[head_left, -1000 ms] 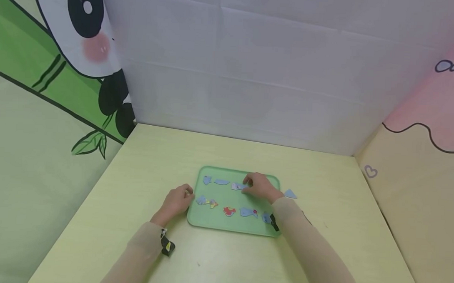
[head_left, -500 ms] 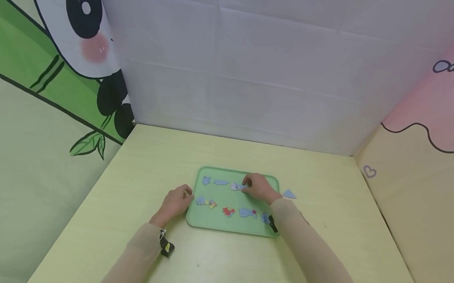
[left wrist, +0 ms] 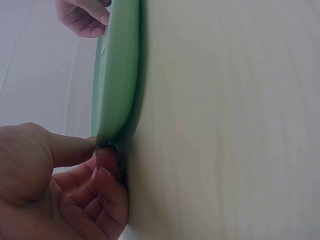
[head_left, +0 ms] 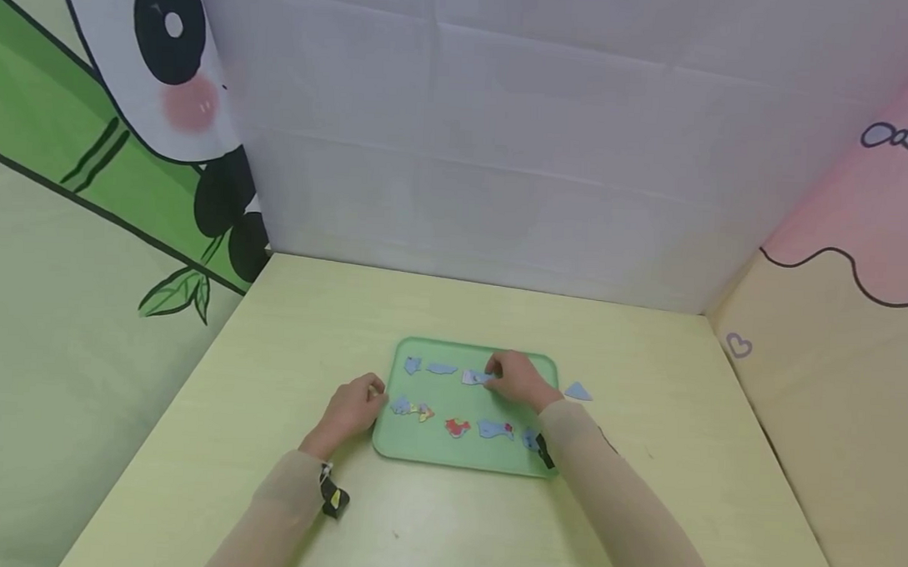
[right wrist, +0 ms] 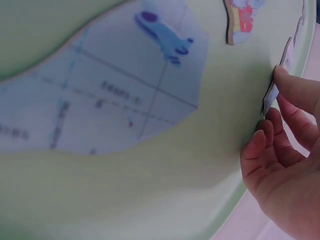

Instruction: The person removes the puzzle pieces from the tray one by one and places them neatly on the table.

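Observation:
A light green tray (head_left: pixel 450 396) lies on the table with several flat, printed puzzle pieces on it. At its left end my left hand (head_left: pixel 350 407) pinches the rim, thumb above and fingertips below, as the left wrist view shows. My right hand (head_left: pixel 520 378) reaches over the tray's back right part. Between thumb and fingers it holds a thin blue-and-white puzzle piece (right wrist: pixel 272 95), low over the tray or touching it; part of that piece is hidden by the fingers. Close to the right wrist camera lies a large pale-blue puzzle piece (right wrist: pixel 130 85) with grid lines and lettering.
A blue triangular piece (head_left: pixel 578 391) lies on the table right of the tray. Nearer the tray's front are a red piece (head_left: pixel 457 427) and a blue piece with a red spot (head_left: pixel 496 429). Printed cloth walls stand around the table (head_left: pixel 333 304).

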